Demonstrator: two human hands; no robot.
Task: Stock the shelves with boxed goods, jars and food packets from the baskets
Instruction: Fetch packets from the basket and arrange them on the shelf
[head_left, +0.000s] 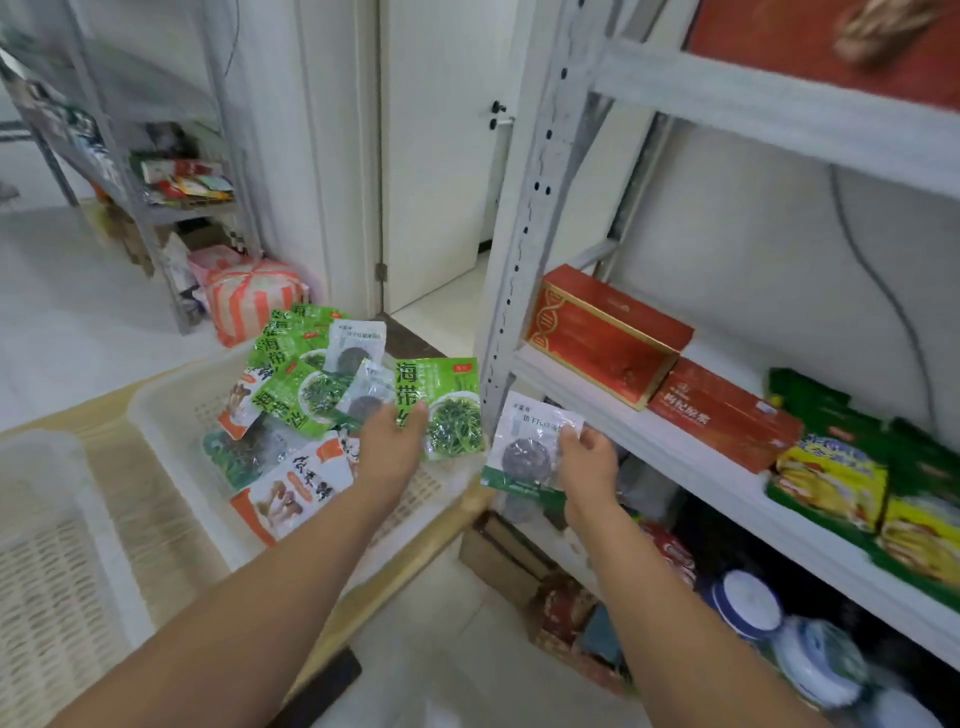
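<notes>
Packets (291, 395) in basket (161, 410) | green packet (449, 410) left hand (389, 441) | clear packet (524, 452) right hand (589, 462)

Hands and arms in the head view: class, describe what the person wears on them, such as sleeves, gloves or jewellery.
The left hand and the right hand are bare: no gloves, and no rings show. The left forearm and the right forearm are uncovered down to the frame's lower edge, with no sleeve, watch or bracelet in view.
</notes>
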